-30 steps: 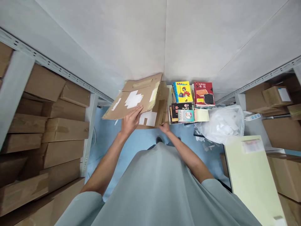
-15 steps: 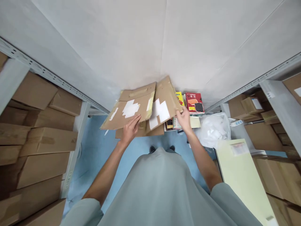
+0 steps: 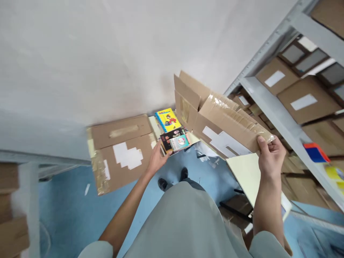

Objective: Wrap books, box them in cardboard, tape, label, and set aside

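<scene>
My right hand (image 3: 271, 152) grips the lower right edge of a cardboard box (image 3: 199, 118), a partly folded one with loose flaps, shiny clear tape and white paper labels. It is held up and tilted on the right. My left hand (image 3: 158, 158) is closed at the lower left corner of a small stack of books (image 3: 174, 140), dark and teal on top, with the thumb at the front edge. Just behind lies a spiral-bound yellow book (image 3: 168, 120). To the left rests a flattened cardboard box (image 3: 123, 134) with white labels and tape.
A pale tabletop (image 3: 245, 173) juts out at the right, with clear plastic bags (image 3: 205, 150) beside it. Shelving (image 3: 264, 98) full of cardboard boxes runs along the right, and another shelf post (image 3: 30, 200) stands at the left. A pale wall (image 3: 120, 64) rises ahead.
The view has turned right. My right hand has lifted one cardboard box away to the right, uncovering books. My left hand has moved from the other cardboard to the small books.
</scene>
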Action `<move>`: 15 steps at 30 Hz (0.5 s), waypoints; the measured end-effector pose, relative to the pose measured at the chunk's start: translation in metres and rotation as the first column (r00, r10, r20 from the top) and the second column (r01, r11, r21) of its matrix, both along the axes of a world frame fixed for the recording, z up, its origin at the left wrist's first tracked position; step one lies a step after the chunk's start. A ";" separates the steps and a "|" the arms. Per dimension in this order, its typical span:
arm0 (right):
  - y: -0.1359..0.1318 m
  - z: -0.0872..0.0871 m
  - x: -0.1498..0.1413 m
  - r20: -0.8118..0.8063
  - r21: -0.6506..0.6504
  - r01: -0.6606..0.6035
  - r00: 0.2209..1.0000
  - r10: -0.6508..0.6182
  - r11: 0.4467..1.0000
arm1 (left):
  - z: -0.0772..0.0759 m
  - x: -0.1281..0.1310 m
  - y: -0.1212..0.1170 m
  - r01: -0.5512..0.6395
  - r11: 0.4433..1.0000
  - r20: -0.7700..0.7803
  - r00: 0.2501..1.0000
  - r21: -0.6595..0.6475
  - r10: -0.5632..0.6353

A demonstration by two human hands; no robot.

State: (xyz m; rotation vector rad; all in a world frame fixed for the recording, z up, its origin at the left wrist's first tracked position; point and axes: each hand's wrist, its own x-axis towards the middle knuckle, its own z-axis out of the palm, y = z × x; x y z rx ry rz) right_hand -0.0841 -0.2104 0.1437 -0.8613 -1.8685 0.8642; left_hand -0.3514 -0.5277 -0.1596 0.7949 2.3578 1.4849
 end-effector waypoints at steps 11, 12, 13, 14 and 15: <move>0.016 -0.032 0.246 0.168 -0.116 0.280 0.951 -0.259 0.953 | 0.097 0.057 0.241 0.411 0.825 0.192 0.840 0.387 -0.508; 0.018 -0.038 0.265 0.158 -0.127 0.292 0.949 -0.272 0.948 | 0.098 0.072 0.254 0.445 0.808 0.239 0.798 0.386 -0.553; 0.021 -0.045 0.284 0.147 -0.137 0.302 0.948 -0.282 0.943 | 0.099 0.087 0.266 0.479 0.794 0.280 0.758 0.374 -0.589; 0.025 -0.053 0.302 0.133 -0.140 0.319 0.944 -0.301 0.938 | 0.099 0.103 0.278 0.513 0.783 0.313 0.723 0.353 -0.615; 0.030 -0.060 0.319 0.119 -0.135 0.342 0.937 -0.327 0.930 | 0.100 0.118 0.291 0.540 0.774 0.334 0.700 0.330 -0.631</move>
